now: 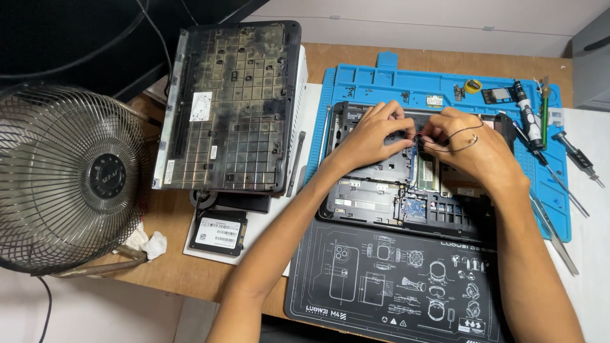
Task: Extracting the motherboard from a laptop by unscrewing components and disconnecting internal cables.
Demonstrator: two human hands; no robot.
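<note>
Nearest: dark printed mat (pixel 387 286). On blue mat (pixel 356 82), opened laptop base (pixel 394 197), cover off, boards exposed. Left hand (pixel 372 136) and right hand (pixel 473 149) pinching thin black cable (pixel 416 136) mid-chassis. Removed keyboard panel (pixel 232 108) set aside, far left. Teardown seemingly partway; board unremoved.

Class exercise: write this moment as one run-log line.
left hand: fingertips inside opened laptop | right hand: pinching thin black wire | mat: blue, under laptop | screwdriver: lying right

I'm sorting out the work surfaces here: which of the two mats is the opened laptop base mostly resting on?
The blue mat, farther from the person, carries the laptop base; the black mat with white line drawings lies nearer.
</note>
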